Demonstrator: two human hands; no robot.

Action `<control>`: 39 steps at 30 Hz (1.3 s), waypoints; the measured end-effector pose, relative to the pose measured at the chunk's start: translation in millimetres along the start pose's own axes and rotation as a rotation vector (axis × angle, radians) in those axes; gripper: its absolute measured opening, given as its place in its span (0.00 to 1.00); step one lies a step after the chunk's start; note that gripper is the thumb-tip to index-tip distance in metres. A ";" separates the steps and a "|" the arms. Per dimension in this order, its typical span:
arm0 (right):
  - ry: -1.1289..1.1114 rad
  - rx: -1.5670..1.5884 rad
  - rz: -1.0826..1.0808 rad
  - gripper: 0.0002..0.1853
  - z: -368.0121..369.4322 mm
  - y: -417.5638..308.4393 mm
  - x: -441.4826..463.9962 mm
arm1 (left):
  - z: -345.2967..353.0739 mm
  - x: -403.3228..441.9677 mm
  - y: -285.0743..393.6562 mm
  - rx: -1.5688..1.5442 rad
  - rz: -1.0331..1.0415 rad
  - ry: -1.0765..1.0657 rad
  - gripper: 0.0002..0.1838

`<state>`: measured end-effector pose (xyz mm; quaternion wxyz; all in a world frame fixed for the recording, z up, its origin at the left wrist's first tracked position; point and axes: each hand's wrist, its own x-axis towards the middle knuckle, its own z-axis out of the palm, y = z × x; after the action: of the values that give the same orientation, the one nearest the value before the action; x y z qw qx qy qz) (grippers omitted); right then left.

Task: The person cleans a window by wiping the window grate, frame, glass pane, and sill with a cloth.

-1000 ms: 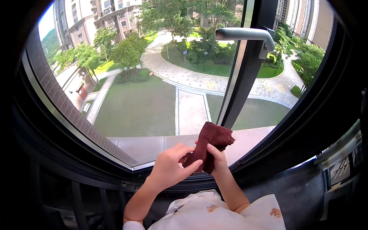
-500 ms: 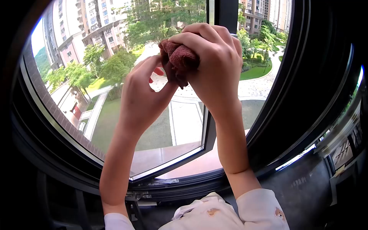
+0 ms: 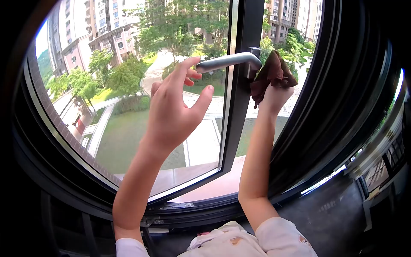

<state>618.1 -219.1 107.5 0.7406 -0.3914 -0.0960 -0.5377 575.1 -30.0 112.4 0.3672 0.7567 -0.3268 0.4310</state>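
A grey metal window handle [image 3: 227, 61] juts leftward from the dark frame of the window sash [image 3: 236, 107]. My left hand [image 3: 175, 103] is at the handle's free end, its fingers spread and the thumb apart; the fingertips touch or nearly touch the tip. On the far right of the handle, my right hand [image 3: 276, 97] grips a dark red-brown cloth [image 3: 275, 77]. The cloth is bunched over the hand and hides most of its fingers. It hangs beside the handle's base, in the gap of the opened sash.
The glass sash stands ajar above a dark sill track [image 3: 201, 212] with a metal hinge stay [image 3: 180, 205]. A black fixed frame [image 3: 308, 141] curves up on the right. Outside are trees [image 3: 128, 77], paving and tall buildings.
The right hand has moved right with the cloth, off the handle, which now shows. The left hand no longer touches the cloth and its fingers have opened.
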 end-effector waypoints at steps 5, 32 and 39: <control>-0.362 -0.519 -0.717 0.10 6.1 -8.4 30.6 | 4.9 15.6 7.4 0.081 0.144 0.014 0.17; -0.121 -0.656 -0.318 0.09 -8.4 26.7 56.1 | -2.0 -0.9 1.6 0.284 0.264 -0.047 0.27; -0.049 -0.252 -0.690 0.10 28.0 8.0 48.0 | -17.8 -28.1 -44.2 0.628 0.491 -0.124 0.22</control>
<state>652.2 -233.7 149.6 0.4589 -0.4370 -0.1730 -0.7540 592.1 12.7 81.5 -0.0160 0.7561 -0.3718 0.5383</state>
